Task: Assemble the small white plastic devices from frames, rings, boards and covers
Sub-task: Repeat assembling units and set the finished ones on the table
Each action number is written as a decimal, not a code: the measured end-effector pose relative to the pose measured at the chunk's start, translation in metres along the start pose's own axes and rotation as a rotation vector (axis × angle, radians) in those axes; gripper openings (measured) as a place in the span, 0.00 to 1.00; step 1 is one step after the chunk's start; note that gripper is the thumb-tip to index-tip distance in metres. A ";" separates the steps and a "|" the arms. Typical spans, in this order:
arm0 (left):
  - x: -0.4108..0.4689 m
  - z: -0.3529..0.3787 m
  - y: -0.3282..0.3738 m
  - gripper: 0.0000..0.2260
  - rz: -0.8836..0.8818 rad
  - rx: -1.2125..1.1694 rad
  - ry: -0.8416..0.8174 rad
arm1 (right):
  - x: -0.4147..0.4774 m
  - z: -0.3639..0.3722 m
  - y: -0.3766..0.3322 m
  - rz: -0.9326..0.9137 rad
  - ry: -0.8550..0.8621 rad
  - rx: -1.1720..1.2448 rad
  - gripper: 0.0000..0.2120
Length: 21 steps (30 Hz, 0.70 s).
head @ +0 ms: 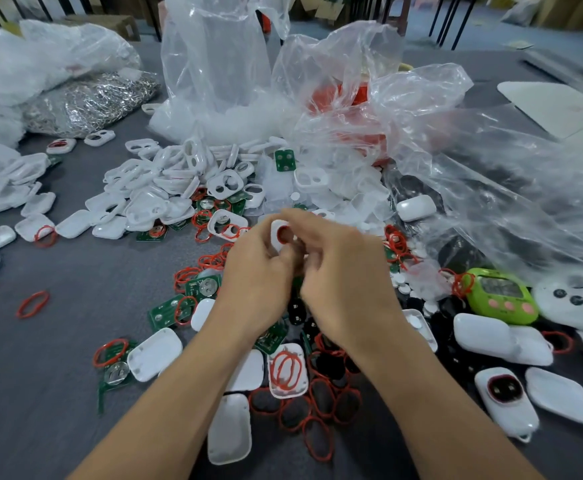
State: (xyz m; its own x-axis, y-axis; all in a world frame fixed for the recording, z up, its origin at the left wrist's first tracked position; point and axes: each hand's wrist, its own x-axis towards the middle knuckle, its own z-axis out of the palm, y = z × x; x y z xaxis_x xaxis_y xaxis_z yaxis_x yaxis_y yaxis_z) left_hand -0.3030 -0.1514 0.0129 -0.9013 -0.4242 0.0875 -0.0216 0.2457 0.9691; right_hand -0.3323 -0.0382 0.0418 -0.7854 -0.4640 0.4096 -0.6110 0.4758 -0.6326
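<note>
Holding white frame (280, 234), long axis upright, left hand (258, 275) and right hand (343, 271) fingers (297, 220) clamped on it

I see a grey table (58, 375) with a lime-green timer (501, 296) at the right, just beside a white controller (574, 299). 1 bag of silvery metal clips (85, 105) lies far left, with crumpled clear bags (220, 64) behind.

— How much of the white frame (276, 237) shows?
— Only its upper part. The left hand (258, 271) and right hand (342, 271) cover the rest, and the right fingertips (291, 216) are smeared, so their hold is unclear.
— The red stuff in the clear bag (345, 98)?
— Veiled by plastic, can't tell. The white controller (577, 306) runs off the right edge.
</note>
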 end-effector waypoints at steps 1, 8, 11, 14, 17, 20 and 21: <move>0.000 0.000 0.002 0.11 0.010 -0.027 -0.011 | 0.004 -0.004 0.007 0.081 0.020 0.122 0.23; 0.001 -0.001 0.010 0.12 -0.198 -0.501 -0.325 | 0.021 -0.032 0.044 0.336 0.010 0.661 0.14; 0.001 -0.014 0.013 0.13 -0.250 -0.575 -0.560 | 0.021 -0.041 0.053 0.336 -0.193 0.872 0.15; -0.001 -0.017 0.012 0.16 -0.258 -0.659 -0.679 | 0.019 -0.043 0.055 0.357 -0.386 1.027 0.13; -0.001 -0.016 0.010 0.20 -0.252 -0.665 -0.671 | 0.019 -0.037 0.052 0.398 -0.420 1.033 0.10; -0.001 -0.017 0.010 0.22 -0.272 -0.641 -0.635 | 0.018 -0.031 0.046 0.440 -0.372 1.034 0.13; -0.001 -0.018 0.009 0.22 -0.273 -0.635 -0.625 | 0.017 -0.029 0.045 0.449 -0.358 1.037 0.14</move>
State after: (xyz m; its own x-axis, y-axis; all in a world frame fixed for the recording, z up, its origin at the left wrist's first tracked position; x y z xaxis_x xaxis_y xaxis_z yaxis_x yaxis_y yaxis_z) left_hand -0.2948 -0.1641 0.0257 -0.9731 0.1948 -0.1232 -0.1928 -0.3947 0.8984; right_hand -0.3758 -0.0032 0.0395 -0.7358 -0.6715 -0.0878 0.2137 -0.1073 -0.9710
